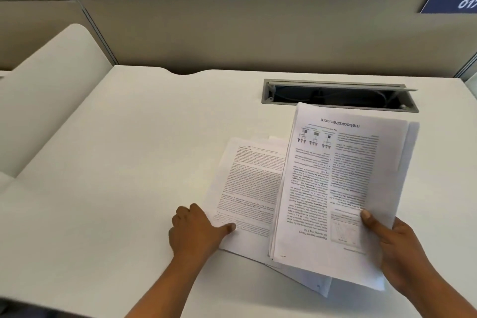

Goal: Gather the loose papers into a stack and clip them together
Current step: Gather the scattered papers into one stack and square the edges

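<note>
Right hand (392, 242): thumb and fingers gripping the gathered sheaf (343, 188), lower right of frame.
Left hand (196, 230): curled, thumb pressing the loose printed pages (247, 188) on the white desk (116, 162), lower centre.
Progress: partly gathered; squaring and clipping remain, no clip visible.

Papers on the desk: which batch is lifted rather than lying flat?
The stack with the diagrams, gripped by the right hand; the sheets under the left hand lie flat.

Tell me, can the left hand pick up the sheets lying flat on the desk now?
Probably yes. The left hand already rests on the flat sheets at their near corner. The bundle in the right hand overlaps only their right side.
</note>
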`<state>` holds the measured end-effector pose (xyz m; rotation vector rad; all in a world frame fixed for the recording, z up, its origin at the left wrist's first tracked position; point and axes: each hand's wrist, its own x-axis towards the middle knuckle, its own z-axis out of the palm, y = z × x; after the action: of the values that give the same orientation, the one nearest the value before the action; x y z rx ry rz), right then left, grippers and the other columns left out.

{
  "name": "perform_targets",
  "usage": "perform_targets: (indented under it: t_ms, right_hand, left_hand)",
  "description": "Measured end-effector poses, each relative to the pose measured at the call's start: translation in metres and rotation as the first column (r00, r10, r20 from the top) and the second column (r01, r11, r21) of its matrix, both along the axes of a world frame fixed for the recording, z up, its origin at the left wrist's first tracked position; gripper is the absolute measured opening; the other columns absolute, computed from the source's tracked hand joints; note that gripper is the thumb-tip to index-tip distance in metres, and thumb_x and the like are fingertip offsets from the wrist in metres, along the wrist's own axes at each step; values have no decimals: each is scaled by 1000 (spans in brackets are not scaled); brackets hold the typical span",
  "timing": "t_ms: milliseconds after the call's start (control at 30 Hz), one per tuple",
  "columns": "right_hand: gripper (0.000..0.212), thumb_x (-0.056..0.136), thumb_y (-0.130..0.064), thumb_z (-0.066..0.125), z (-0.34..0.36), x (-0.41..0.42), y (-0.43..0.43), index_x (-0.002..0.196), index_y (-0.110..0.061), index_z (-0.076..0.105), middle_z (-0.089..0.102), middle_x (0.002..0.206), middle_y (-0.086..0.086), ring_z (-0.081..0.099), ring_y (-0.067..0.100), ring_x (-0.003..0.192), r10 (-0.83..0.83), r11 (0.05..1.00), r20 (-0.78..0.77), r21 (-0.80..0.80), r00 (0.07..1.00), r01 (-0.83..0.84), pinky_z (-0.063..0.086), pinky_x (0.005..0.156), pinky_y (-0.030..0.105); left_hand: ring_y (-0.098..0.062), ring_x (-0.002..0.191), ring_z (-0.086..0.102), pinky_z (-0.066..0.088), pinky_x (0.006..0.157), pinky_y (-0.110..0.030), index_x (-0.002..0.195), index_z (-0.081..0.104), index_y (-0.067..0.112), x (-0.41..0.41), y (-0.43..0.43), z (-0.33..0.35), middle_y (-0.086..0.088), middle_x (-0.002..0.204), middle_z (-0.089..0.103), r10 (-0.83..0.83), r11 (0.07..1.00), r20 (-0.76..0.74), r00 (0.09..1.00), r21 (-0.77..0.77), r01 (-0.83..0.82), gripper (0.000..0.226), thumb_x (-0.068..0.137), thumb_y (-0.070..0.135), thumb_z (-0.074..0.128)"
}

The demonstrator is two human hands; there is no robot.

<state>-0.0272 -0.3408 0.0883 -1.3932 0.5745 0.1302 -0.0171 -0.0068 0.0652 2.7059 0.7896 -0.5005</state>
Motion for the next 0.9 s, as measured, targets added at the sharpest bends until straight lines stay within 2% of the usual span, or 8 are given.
perform_targets:
  t_ms: [167, 333, 433, 500, 567, 667, 767, 900]
  right_hand:
    - [19, 90, -21, 62, 5, 0, 2, 105, -9, 67, 80, 83, -4, 69, 30, 92, -27, 999, -30, -20, 999, 27, 52, 76, 37]
    - [27, 83, -26, 65, 6, -2, 1, 105, -10, 67, 80, 84, -4, 71, 25, 86, -36, 999, 4, -7, 999, 36, 52, 73, 36]
    - [41, 70, -33, 70, 5, -5, 0, 105, -12, 68, 80, 90, -2, 75, 22, 83, -36, 999, 13, -1, 999, 36, 55, 79, 38]
    - [36, 77, -30, 71, 2, -6, -4, 107, -11, 68, 79, 96, 2, 73, 28, 89, -47, 999, 13, -7, 999, 47, 54, 88, 45]
    - [25, 87, -23, 65, 3, -8, -8, 108, -10, 68, 78, 98, 4, 73, 27, 89, -59, 998, 15, -4, 998, 59, 54, 86, 44]
    - [31, 79, -28, 66, 4, -10, -12, 106, -11, 68, 80, 92, -2, 76, 20, 79, -67, 998, 20, -19, 998, 67, 59, 69, 33]
    - [21, 92, -19, 61, 5, -13, -19, 109, -9, 67, 80, 84, -6, 72, 25, 86, -97, 995, 10, -22, 995, 97, 57, 70, 34]
    - [17, 93, -17, 60, 6, -18, -24, 107, -11, 66, 80, 87, -7, 76, 14, 74, -106, 994, -13, -6, 994, 106, 61, 59, 23]
  left_hand:
    - [-27, 118, 55, 49, 92, -38, 118, 51, 13, -1, -1, -7, -8, 125, 51, 14, 999, -16, 1000, 43, -14, 93, 55, 75, 79]
    - [-28, 103, 66, 55, 81, -37, 114, 46, 11, 1, -3, -3, -7, 114, 61, 67, 991, 39, 997, -120, -62, 89, 52, 57, 91]
    - [-31, 95, 69, 52, 70, -33, 111, 47, 13, 0, -2, -7, -6, 107, 67, 106, 968, 121, 987, -238, -75, 69, 65, 42, 89]
    - [-32, 98, 67, 45, 71, -30, 114, 56, 12, 1, -2, -7, -8, 110, 69, 149, 958, 201, 968, -274, -91, 38, 87, 33, 73]
    - [-30, 93, 66, 42, 70, -30, 100, 63, 12, 2, 3, -6, -7, 101, 71, 202, 938, 293, 934, -333, -98, 15, 100, 26, 57]
    - [-26, 92, 64, 42, 74, -31, 102, 70, 11, 0, 16, -1, -6, 99, 71, 270, 906, 390, 880, -413, -95, 20, 103, 21, 53]
    - [-28, 97, 65, 46, 80, -34, 114, 72, 8, -4, 32, 9, -9, 108, 73, 398, 841, 447, 801, -526, -124, 22, 102, 16, 55]
    - [-28, 93, 64, 52, 83, -42, 102, 70, 20, -11, 50, 31, -4, 95, 70, 613, 684, 446, 652, -713, -156, 14, 100, 11, 59]
